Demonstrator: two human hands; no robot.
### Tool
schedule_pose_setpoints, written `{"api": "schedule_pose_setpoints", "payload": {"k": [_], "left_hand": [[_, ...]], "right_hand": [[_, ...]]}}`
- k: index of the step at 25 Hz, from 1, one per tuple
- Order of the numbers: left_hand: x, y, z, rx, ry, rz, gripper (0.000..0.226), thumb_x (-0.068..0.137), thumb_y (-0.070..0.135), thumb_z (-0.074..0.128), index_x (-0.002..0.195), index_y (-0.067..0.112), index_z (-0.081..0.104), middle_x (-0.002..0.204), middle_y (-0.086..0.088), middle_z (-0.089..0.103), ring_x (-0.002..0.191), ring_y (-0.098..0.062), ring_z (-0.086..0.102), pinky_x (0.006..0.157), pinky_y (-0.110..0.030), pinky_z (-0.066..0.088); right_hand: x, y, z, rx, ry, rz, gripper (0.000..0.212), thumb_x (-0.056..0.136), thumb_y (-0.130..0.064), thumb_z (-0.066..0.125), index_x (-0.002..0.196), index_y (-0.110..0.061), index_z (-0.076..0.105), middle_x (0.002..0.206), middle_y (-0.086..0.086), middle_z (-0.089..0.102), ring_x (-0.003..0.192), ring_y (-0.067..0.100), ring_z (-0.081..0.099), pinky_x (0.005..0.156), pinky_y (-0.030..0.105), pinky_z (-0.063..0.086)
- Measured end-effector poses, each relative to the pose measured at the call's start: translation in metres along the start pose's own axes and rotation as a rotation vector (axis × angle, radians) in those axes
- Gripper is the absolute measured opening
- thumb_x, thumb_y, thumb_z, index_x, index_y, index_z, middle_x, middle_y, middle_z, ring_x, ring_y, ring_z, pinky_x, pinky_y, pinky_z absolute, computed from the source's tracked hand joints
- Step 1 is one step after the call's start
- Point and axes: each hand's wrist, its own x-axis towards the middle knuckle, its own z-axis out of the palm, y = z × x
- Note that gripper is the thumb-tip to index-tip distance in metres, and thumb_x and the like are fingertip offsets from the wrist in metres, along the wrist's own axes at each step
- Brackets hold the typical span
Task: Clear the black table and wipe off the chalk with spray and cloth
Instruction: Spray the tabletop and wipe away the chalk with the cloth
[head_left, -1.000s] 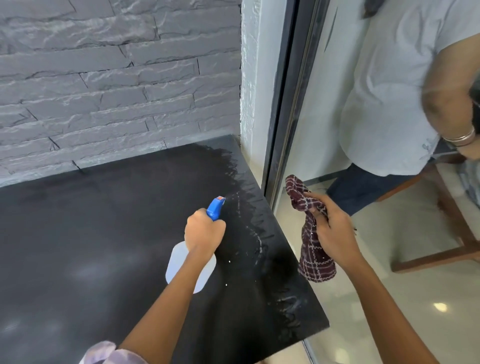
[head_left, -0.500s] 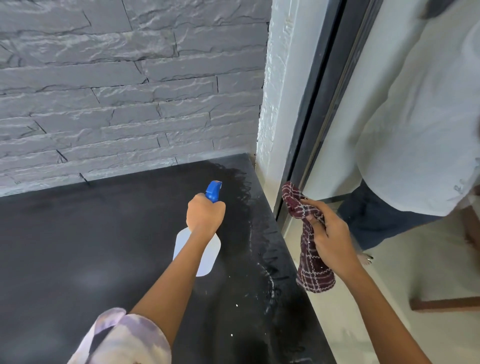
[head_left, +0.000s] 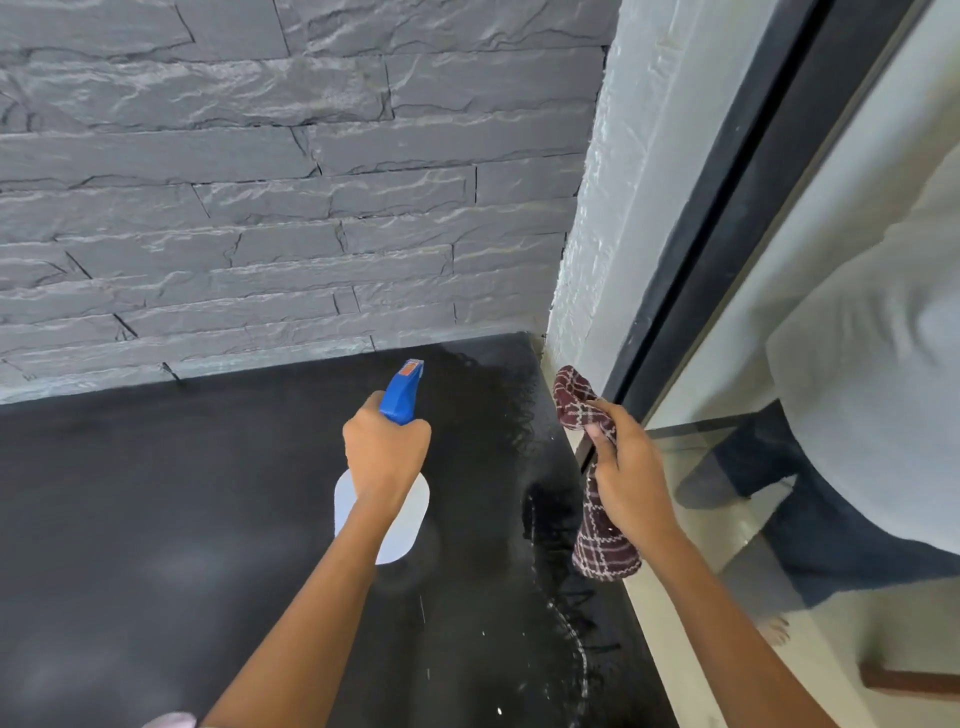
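Both hands are sitting nearer the stone wall (head_left: 260, 182) than a second ago, with the view tilting up and the far corner drawing closer. Left hand (head_left: 384, 449) is wrapping its grip tight around the neck of the spray bottle (head_left: 387, 512), blue nozzle (head_left: 402, 389) pointing ahead at the corner. Right hand (head_left: 626, 475) is clenching the checked cloth (head_left: 602, 540), which is hanging just past the edge of the tabletop (head_left: 156, 519).

Spraying looks to be the step in hand: wet streaks are lying between the two grips and ahead of the nozzle, while pale chalk haze is showing left of and behind the bottle. Next, the cloth likely needs bringing over the wet patch and pressing flat.

Right of the cloth, a glass pane (head_left: 779, 364) and its dark frame (head_left: 701, 260) are crowding the edge; someone in a white shirt (head_left: 883, 389) is standing beyond it.
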Motion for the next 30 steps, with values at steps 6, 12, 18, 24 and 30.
{"api": "schedule_pose_setpoints", "payload": {"k": [6,12,18,24,30], "left_hand": [[0.031,-0.016,-0.001,-0.295,0.138,0.156,0.039,0.071,0.0,0.058,0.076,0.037,0.049,0.07,0.013,0.052,0.063,-0.003,0.055,0.058,0.0,0.041],[0.063,-0.044,0.017,-0.344,0.177,0.12,0.029,0.075,-0.001,0.062,0.103,0.003,0.057,0.084,0.013,0.055,0.078,0.002,0.059,0.064,0.005,0.039],[0.077,-0.059,0.031,-0.381,0.165,0.129,0.031,0.079,-0.003,0.062,0.107,0.007,0.055,0.089,0.009,0.058,0.086,0.016,0.056,0.071,0.005,0.04],[0.079,-0.062,0.034,-0.41,0.19,0.116,0.044,0.069,0.021,0.058,0.109,0.003,0.056,0.087,0.012,0.06,0.084,0.011,0.06,0.077,0.001,0.044],[0.08,-0.065,0.038,-0.417,0.195,0.087,0.037,0.07,0.022,0.06,0.105,0.01,0.055,0.086,0.013,0.06,0.085,0.013,0.058,0.071,0.004,0.041]], "right_hand": [[0.057,0.008,0.088,-0.107,-0.037,0.117,0.046,0.101,-0.036,0.031,0.139,-0.012,0.038,0.14,0.011,0.048,0.128,0.028,0.045,0.109,0.046,0.033],[0.096,0.032,0.146,-0.123,0.144,0.285,0.046,0.101,-0.032,0.029,0.135,-0.002,0.04,0.137,0.019,0.048,0.133,0.037,0.035,0.117,0.048,0.014],[0.18,0.038,0.164,-0.438,0.182,0.091,0.039,0.099,-0.022,0.04,0.128,0.004,0.045,0.133,0.024,0.049,0.126,0.036,0.042,0.11,0.043,0.029],[0.154,0.033,0.191,-0.539,-0.255,-0.449,0.052,0.097,-0.035,0.044,0.143,-0.013,0.035,0.152,0.01,0.029,0.142,0.025,0.022,0.118,0.042,0.015],[0.169,0.064,0.162,-0.636,-0.08,-0.245,0.051,0.097,-0.034,0.039,0.142,-0.01,0.035,0.148,0.012,0.036,0.138,0.027,0.03,0.116,0.045,0.02]]}}
